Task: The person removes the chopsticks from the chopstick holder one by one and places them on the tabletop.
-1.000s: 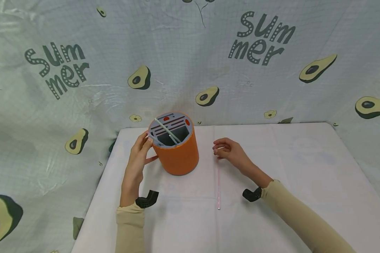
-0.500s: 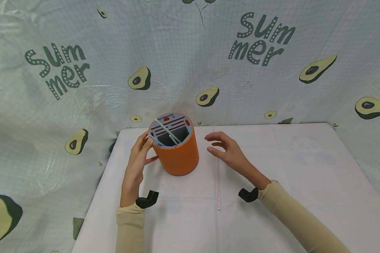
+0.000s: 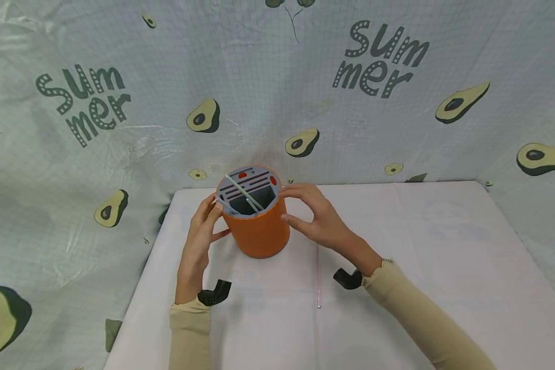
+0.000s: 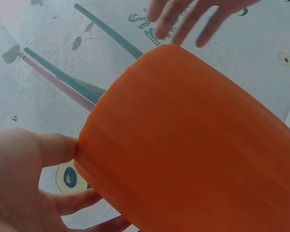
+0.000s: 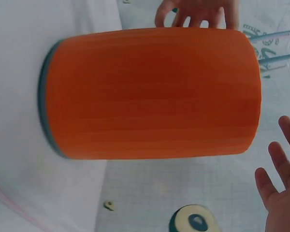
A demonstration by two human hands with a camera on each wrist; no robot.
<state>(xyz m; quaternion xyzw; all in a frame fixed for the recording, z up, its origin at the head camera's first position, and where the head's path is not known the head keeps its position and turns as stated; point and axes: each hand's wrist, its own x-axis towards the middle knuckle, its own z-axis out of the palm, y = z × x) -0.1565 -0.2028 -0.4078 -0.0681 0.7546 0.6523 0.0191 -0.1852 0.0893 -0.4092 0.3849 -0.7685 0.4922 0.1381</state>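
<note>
From my end, the orange container [image 3: 258, 239] stood on the desk [image 3: 421, 231], seemingly upright, between my two hands. Left hand [image 3: 199, 231] gripped its side, thumb up by the rim; right hand [image 3: 326, 218] held nothing, thumb and fingers spread wide just beside the opposite side. Head view overlapped those fingertips with the rim, but the right wrist view showed a gap, so I logged no contact. Pale green sticks [image 3: 240, 188] leaned out of the dark compartment [image 3: 265, 194] in the grey top [image 3: 263, 172], and the left wrist view also caught a pink stick [image 4: 58, 82] poking out. Another thin pink rod [image 3: 318, 288] lay on the desk, passing under the right forearm. Risks, as I judged them: a hard push from the right could have tipped the container, since only the left side was held; a jolt could have shaken the leaning sticks loose; a low swing of the right wrist could have caught the thin pink rod and rolled it. What was down inside the compartment, I couldn't tell.
</note>
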